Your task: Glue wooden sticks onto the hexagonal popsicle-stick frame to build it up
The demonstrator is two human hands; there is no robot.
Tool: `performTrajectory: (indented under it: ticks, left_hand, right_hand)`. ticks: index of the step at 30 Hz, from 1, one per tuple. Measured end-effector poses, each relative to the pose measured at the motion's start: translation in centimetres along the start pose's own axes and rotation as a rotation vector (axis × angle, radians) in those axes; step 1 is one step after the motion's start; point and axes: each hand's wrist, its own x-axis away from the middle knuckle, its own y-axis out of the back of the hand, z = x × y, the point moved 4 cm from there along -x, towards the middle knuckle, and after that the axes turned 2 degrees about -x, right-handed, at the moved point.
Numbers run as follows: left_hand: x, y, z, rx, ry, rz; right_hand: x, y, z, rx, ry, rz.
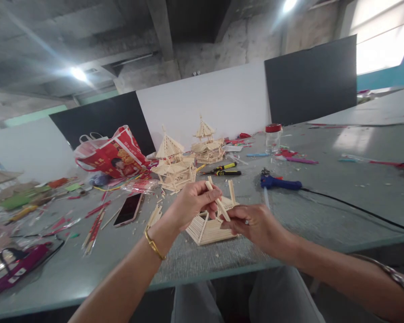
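Note:
Between my two hands, a short bundle of pale wooden sticks (218, 202) is held at a slant. My left hand (198, 199) pinches its upper end, and my right hand (251, 224) grips its lower end with thumb and fingers. Directly beneath and behind them lies a stick-built roof piece (210, 231) with slatted sloping sides, partly hidden by both hands. A pair of upright sticks (232, 192) rises at its far side. Loose sticks (154, 216) lie on the table left of my left wrist.
Two stick pagodas (177, 172) (207, 146) stand behind. Pliers (225, 170), a blue glue gun (279, 182) with its cord, and a red-lidded jar (273, 140) are to the right. A phone (129, 209), a red bag (116, 154) and a purple tool (22, 267) are left.

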Motion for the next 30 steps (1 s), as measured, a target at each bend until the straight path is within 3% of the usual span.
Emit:
performTrajectory:
  ticks: [7,13,18,30]
  left_hand:
    - [0.3,-0.5,-0.3,-0.192,-0.005,0.11]
    - [0.1,-0.4,0.3,-0.337,-0.057,0.081]
    - [-0.7,0.0,1.8,-0.529,-0.153,-0.01]
    - [-1.0,-1.8,3.1,-0.769,-0.23,0.027]
  right_hand:
    - [0.7,-0.6,0.5,0.157,0.117,0.004]
    - [0.7,0.1,-0.2,0.264,0.041,0.028]
    - [1.2,2.3,-1.7,0.269,-0.076,-0.105]
    - [-0.2,4.0,-1.9,0.204,0.054,-0.296]
